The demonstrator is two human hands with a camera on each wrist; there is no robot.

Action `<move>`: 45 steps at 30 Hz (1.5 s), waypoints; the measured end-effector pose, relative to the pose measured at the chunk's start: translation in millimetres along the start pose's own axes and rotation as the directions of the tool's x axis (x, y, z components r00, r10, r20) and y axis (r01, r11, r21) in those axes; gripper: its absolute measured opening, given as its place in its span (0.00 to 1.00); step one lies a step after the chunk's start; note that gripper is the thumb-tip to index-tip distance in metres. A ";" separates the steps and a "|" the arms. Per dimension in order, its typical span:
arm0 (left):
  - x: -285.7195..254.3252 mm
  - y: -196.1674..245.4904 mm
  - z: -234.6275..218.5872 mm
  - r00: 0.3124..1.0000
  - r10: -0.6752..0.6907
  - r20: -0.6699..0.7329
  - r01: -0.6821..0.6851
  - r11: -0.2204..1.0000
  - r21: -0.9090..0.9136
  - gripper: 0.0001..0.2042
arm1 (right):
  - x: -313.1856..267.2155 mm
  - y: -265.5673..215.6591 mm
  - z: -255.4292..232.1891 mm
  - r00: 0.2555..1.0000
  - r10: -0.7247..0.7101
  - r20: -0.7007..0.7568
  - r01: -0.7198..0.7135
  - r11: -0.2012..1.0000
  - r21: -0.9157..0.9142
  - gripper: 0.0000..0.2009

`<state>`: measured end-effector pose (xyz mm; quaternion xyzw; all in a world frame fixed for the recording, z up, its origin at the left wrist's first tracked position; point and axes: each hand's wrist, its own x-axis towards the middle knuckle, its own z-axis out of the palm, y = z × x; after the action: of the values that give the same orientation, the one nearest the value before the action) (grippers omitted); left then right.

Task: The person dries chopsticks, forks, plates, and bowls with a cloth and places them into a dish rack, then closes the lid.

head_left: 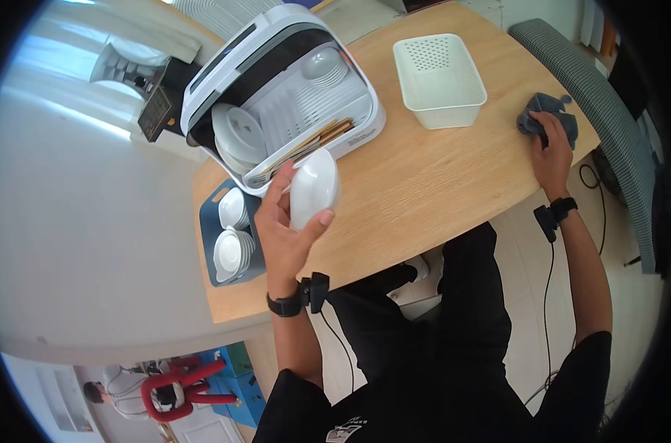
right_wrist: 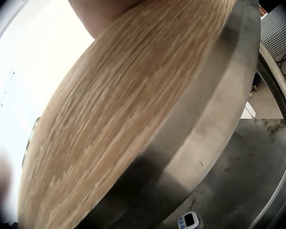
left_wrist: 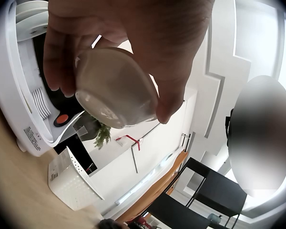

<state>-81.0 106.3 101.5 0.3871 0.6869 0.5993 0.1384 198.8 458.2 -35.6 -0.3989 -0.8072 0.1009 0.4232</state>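
My left hand (head_left: 285, 232) holds a white bowl (head_left: 315, 190) tipped on its side, thumb at one edge and fingers at the other. In the left wrist view the bowl (left_wrist: 115, 88) shows its outer side between thumb and fingers. The bowl is held up in front of a white dish rack box (head_left: 365, 136) with a raised dark lid. Over at the table's right end my right hand (head_left: 551, 159) grips a crumpled grey cloth (head_left: 568, 118). The right wrist view catches only a bit of that hand; the cloth is out of sight there.
White plates (head_left: 241, 136), small bowls (head_left: 324, 68) and chopsticks (head_left: 328, 134) sit in the dish rack. Left of it, a blue-grey bin (head_left: 210, 221) holds stacked white bowls (head_left: 232, 252). A white perforated basket (head_left: 442, 117) stands at the table's back. A grey checked seat (head_left: 608, 96) borders the right end.
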 end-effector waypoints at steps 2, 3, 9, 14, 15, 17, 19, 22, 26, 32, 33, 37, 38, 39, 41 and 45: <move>28.7 7.2 2.6 1.000 0.001 0.029 -0.003 0.997 0.074 0.45 | -0.2 -2.8 -1.0 0.999 0.035 0.029 -0.037 0.998 0.051 0.21; 44.1 7.7 2.3 0.998 0.020 0.066 -0.033 0.980 0.195 0.46 | -0.2 -3.6 0.8 0.999 -0.019 -0.046 0.022 0.998 0.055 0.21; 137.3 -10.6 -1.6 0.984 0.040 0.172 -0.107 0.911 0.399 0.47 | 0.6 -7.6 -2.7 0.999 0.024 -0.025 -0.022 0.997 0.080 0.21; 205.4 -40.9 7.5 0.996 0.040 0.083 -0.073 0.892 0.447 0.47 | 1.4 -8.4 -2.7 0.999 0.011 -0.042 -0.009 0.999 0.052 0.22; 218.9 -51.4 7.6 0.996 0.070 0.054 -0.088 0.840 0.535 0.48 | 1.5 -8.5 -2.3 0.999 0.011 -0.043 -0.008 0.999 0.052 0.22; 239.0 -62.2 11.4 0.997 0.073 -0.002 -0.054 0.763 0.645 0.50 | 1.3 -10.5 -4.0 0.999 0.007 -0.046 -0.004 0.998 0.058 0.22; 256.5 -74.8 14.9 0.994 0.108 -0.012 -0.074 0.746 0.662 0.49 | 2.5 -10.5 -5.1 0.999 -0.001 -0.034 0.003 0.998 0.061 0.21; 266.8 -80.4 24.8 0.988 0.151 0.008 -0.116 0.726 0.678 0.47 | 3.1 -10.9 -6.0 1.000 0.005 -0.027 -0.003 0.997 0.077 0.21; 289.3 -104.6 23.2 0.988 0.136 0.078 -0.153 0.727 0.669 0.43 | 3.9 -11.9 -5.8 0.999 -0.001 -0.036 0.004 0.997 0.075 0.21; 286.8 -95.8 30.7 0.983 0.075 0.168 -0.161 0.787 0.595 0.38 | 4.9 -11.9 -4.7 0.998 -0.031 -0.056 0.035 0.996 0.076 0.23; 287.4 -97.7 30.1 0.984 0.079 0.162 -0.161 0.789 0.592 0.38 | 4.3 -12.7 -5.0 0.998 -0.039 -0.059 0.043 0.996 0.074 0.23; 287.7 -101.6 36.1 0.986 0.064 0.154 -0.145 0.786 0.601 0.41 | 5.3 -13.6 -5.5 0.998 -0.027 -0.060 0.033 0.996 0.088 0.23; 288.4 -100.5 36.5 0.981 0.090 0.175 -0.180 0.770 0.612 0.43 | 4.9 -13.5 -5.4 0.998 -0.023 -0.057 0.028 0.995 0.091 0.23; 293.1 -105.5 35.5 0.979 0.061 0.194 -0.167 0.785 0.596 0.47 | 4.9 -13.3 -5.3 0.998 -0.028 -0.064 0.034 0.994 0.099 0.22; 298.1 -123.2 35.4 0.980 0.111 0.163 -0.189 0.762 0.620 0.48 | 4.5 -13.3 -4.9 0.997 -0.027 -0.066 0.033 0.995 0.096 0.22; 291.7 -118.2 41.5 0.991 0.122 0.052 -0.127 0.763 0.633 0.54 | 4.4 -16.3 -7.4 0.999 -0.017 -0.052 0.022 0.995 0.098 0.21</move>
<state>-290.2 341.7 61.3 0.4581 0.8210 0.3387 -0.0381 193.9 449.4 -20.2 -0.3722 -0.7941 0.1262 0.4636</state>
